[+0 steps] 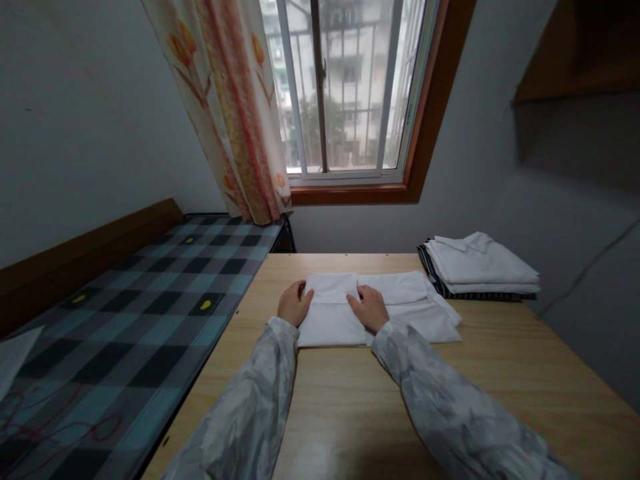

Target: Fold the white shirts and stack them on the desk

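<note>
A partly folded white garment lies flat on the wooden table, its left part doubled over in a neat rectangle. The right part spreads out flatter, with a slanting edge; I cannot tell what kind of garment it is. At the left edge, my left hand is closed on the cloth, thumb on top and fingers curled at the border. My right hand grips the inner edge of the folded part, thumb and fingers bent over the cloth. Some fingertips are hidden.
A stack of folded white and dark striped cloth sits at the table's back right corner. Left of the table is a bed with a checked cover and a loose red cord. A curtain hangs by the window.
</note>
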A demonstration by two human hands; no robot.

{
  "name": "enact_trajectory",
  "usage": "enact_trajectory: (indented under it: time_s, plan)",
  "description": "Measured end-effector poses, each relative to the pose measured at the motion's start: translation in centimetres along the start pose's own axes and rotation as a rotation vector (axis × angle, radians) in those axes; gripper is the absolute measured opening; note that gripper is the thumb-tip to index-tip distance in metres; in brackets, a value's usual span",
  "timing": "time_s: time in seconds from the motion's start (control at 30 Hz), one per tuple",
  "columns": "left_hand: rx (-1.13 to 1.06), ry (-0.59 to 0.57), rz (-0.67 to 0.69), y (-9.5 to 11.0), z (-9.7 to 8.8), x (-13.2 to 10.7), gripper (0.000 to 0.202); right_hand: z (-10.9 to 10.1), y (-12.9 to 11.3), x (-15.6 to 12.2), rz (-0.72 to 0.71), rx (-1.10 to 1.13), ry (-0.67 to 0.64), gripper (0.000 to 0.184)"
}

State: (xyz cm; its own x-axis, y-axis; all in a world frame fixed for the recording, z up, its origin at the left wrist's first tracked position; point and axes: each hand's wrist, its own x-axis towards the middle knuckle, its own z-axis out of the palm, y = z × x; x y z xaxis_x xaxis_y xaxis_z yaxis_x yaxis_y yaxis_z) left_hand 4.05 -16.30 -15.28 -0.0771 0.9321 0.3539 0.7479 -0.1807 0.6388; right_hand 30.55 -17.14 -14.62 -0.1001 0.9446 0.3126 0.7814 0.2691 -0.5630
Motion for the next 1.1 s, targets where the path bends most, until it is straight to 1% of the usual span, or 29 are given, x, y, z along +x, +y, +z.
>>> enact_trajectory:
  time_s: [0.07, 0.13, 0.2, 0.27, 0.37, 0.5, 0.6, 0.7, 0.77, 0.8, 0.83, 0.87, 0.93, 0.97, 1.03, 1.1]
  plan:
    - [0.089, 0.059, -0.060, 0.7, 0.1, 0.3, 0.033, -0.1, -0.1, 0.1, 0.016, -0.013, -0.016, 0.020]
    - [0.170, 0.086, -0.135, 1.4, 0.0, 0.7, 0.029, -0.2, -0.2, 0.4, 0.050, -0.010, -0.042, 0.020]
    - [0.218, 0.058, -0.197, 2.0, 0.0, 1.1, 0.027, -0.3, -0.3, 0.8, 0.068, 0.005, -0.052, 0.020]
    - [0.245, 0.022, -0.227, 2.3, 0.0, 1.3, 0.021, -0.2, -0.2, 1.1, 0.069, 0.031, -0.043, 0.020]
    - [0.249, 0.040, -0.217, 2.4, 0.3, 1.1, 0.013, -0.1, 0.1, 1.4, 0.062, 0.060, -0.016, 0.020]
    - [0.223, 0.081, -0.196, 2.2, 0.6, 0.8, 0.013, 0.2, 0.9, 1.5, 0.028, 0.026, 0.039, 0.021]
    - [0.244, 0.098, -0.174, 2.2, 0.7, 0.5, 0.021, 0.2, 1.8, 1.4, -0.010, -0.016, 0.108, 0.024]
    - [0.284, 0.104, -0.152, 2.4, 0.8, 0.2, 0.031, -0.5, 2.0, 1.0, 0.018, -0.008, 0.163, 0.013]
    - [0.314, 0.115, -0.147, 2.5, 0.9, -0.1, 0.034, -1.4, 1.3, 0.4, -0.006, 0.001, 0.218, 0.030]
    - [0.329, 0.120, -0.144, 2.6, 0.9, -0.3, 0.034, -1.9, 0.7, -0.1, -0.063, -0.005, 0.231, 0.039]
    - [0.343, 0.122, -0.138, 2.7, 0.9, -0.4, 0.033, -2.4, 0.1, -0.6, -0.150, -0.020, 0.222, 0.045]
    - [0.356, 0.120, -0.131, 2.8, 0.9, -0.5, 0.032, -2.9, -0.5, -1.2, -0.254, -0.044, 0.182, 0.049]
    - [0.381, 0.112, -0.117, 2.9, 0.8, -0.6, 0.029, -3.2, -1.3, -2.3, -0.433, -0.106, 0.035, 0.057]
    - [0.394, 0.108, -0.112, 3.0, 0.8, -0.6, 0.027, -3.1, -1.5, -2.7, -0.471, -0.136, -0.045, 0.061]
    - [0.417, 0.095, -0.112, 3.2, 0.6, -0.6, 0.024, -2.4, -1.1, -3.2, -0.438, -0.180, -0.171, 0.072]
    - [0.438, 0.084, -0.117, 3.5, 0.4, -0.5, 0.022, -1.5, -0.3, -3.1, -0.352, -0.204, -0.238, 0.080]
